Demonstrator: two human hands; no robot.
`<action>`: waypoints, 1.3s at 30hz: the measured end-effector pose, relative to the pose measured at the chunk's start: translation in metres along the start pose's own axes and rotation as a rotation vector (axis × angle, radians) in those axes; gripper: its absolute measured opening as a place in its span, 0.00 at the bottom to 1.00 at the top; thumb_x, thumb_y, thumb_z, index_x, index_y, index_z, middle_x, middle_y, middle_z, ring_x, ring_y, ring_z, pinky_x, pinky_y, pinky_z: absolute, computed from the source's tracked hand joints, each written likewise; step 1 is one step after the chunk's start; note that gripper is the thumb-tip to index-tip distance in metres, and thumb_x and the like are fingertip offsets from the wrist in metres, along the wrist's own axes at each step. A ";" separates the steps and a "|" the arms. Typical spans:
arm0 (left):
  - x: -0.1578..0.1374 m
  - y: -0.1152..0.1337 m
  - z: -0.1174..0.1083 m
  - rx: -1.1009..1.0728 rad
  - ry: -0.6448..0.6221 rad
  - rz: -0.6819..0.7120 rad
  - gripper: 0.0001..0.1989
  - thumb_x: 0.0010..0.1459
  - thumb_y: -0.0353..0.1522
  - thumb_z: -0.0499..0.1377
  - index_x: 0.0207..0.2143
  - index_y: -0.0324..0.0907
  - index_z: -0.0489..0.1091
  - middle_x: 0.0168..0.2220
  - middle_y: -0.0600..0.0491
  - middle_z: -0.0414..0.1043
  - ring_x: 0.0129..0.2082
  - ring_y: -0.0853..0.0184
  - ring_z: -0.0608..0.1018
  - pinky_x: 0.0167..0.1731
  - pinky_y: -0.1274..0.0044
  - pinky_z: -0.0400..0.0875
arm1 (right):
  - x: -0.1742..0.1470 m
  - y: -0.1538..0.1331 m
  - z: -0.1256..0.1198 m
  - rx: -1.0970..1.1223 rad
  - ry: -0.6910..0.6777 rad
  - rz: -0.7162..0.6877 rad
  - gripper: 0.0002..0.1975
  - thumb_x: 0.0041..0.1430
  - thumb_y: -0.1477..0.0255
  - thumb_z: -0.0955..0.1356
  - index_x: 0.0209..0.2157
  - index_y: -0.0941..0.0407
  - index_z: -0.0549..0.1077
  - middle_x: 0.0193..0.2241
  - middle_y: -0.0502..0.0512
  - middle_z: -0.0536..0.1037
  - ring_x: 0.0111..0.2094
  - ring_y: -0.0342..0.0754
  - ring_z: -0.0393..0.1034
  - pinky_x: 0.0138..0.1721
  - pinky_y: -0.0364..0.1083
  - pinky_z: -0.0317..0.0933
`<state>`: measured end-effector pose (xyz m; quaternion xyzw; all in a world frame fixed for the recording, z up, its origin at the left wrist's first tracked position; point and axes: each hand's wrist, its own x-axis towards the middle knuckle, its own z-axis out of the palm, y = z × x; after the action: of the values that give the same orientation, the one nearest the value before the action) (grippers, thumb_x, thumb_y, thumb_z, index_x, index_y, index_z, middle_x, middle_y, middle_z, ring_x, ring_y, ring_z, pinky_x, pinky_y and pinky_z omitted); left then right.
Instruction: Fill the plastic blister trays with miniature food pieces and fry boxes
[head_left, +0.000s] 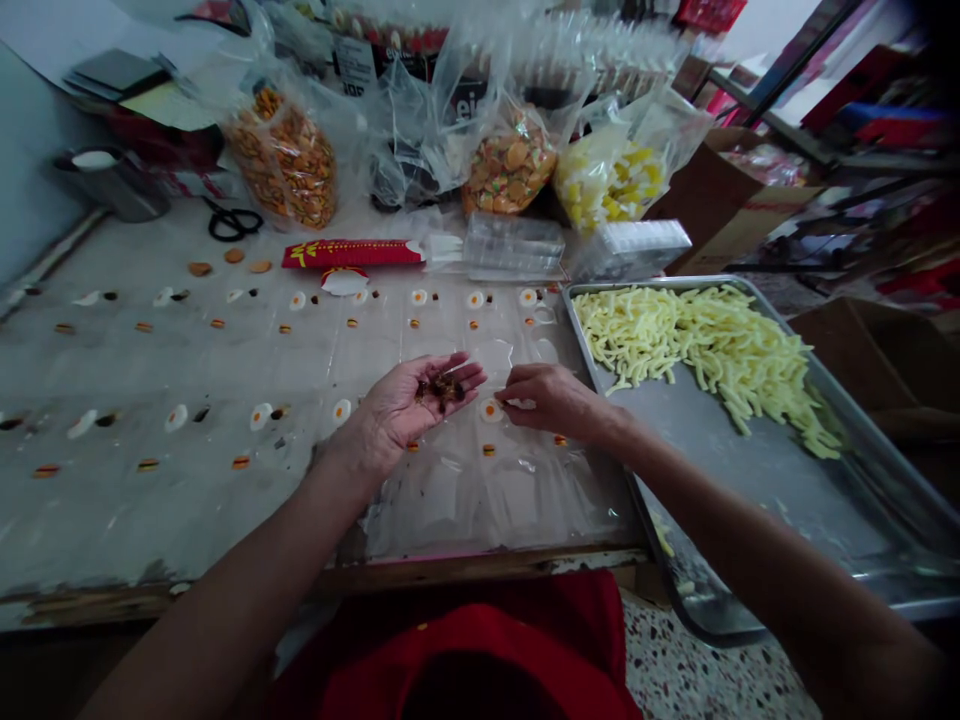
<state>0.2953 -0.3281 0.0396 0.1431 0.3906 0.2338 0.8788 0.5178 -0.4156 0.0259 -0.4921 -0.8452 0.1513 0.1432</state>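
My left hand (405,410) is palm up above the plastic moulds, its fingers extended. A small heap of dark brown pieces (442,390) lies on that palm and fingers. To its right, my right hand (559,400) is closed in a pinch, the fingertips beside a miniature fried egg (491,410); whatever they pinch is too small to make out. The clear moulded plastic sheet (442,500) beneath has rows of shallow hollows. These hold small fried eggs, dark pieces and tiny burger-like pieces (489,450).
On the right, a metal tray (720,500) carries a heap of pale yellow fry-shaped pieces (705,350). Along the back stand bags of orange pieces (281,160) and yellow-white pieces (611,180), a red printed strip (352,253), clear plastic cases (514,245) and black scissors (234,220).
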 end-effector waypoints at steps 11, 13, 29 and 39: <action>0.009 -0.009 0.009 0.005 -0.011 -0.047 0.13 0.61 0.25 0.54 0.44 0.32 0.77 0.42 0.37 0.81 0.44 0.57 0.83 0.44 0.68 0.79 | 0.000 -0.036 0.003 -0.297 -0.057 0.410 0.08 0.62 0.75 0.68 0.33 0.56 0.82 0.34 0.55 0.81 0.33 0.47 0.74 0.34 0.44 0.57; 0.011 -0.009 0.007 0.003 -0.036 -0.043 0.13 0.62 0.27 0.54 0.44 0.33 0.77 0.43 0.38 0.80 0.45 0.57 0.83 0.44 0.68 0.79 | 0.003 -0.035 0.009 -0.252 -0.024 0.472 0.08 0.63 0.73 0.69 0.32 0.56 0.82 0.33 0.54 0.81 0.32 0.46 0.74 0.32 0.44 0.56; 0.028 -0.020 0.056 0.057 -0.157 -0.183 0.19 0.69 0.38 0.51 0.37 0.33 0.74 0.25 0.45 0.76 0.26 0.62 0.80 0.42 0.64 0.79 | 0.015 -0.028 -0.048 0.109 0.157 0.215 0.10 0.57 0.79 0.71 0.38 0.55 0.83 0.33 0.53 0.78 0.32 0.44 0.70 0.35 0.42 0.60; 0.036 -0.021 0.064 0.074 -0.081 -0.118 0.12 0.64 0.28 0.54 0.44 0.32 0.75 0.36 0.40 0.81 0.40 0.57 0.84 0.42 0.66 0.79 | -0.063 0.006 -0.044 0.330 0.335 0.917 0.07 0.50 0.71 0.73 0.32 0.57 0.83 0.20 0.49 0.78 0.22 0.45 0.70 0.24 0.41 0.59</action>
<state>0.3708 -0.3317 0.0505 0.1617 0.3710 0.1608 0.9002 0.5700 -0.4629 0.0574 -0.8006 -0.4726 0.2490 0.2716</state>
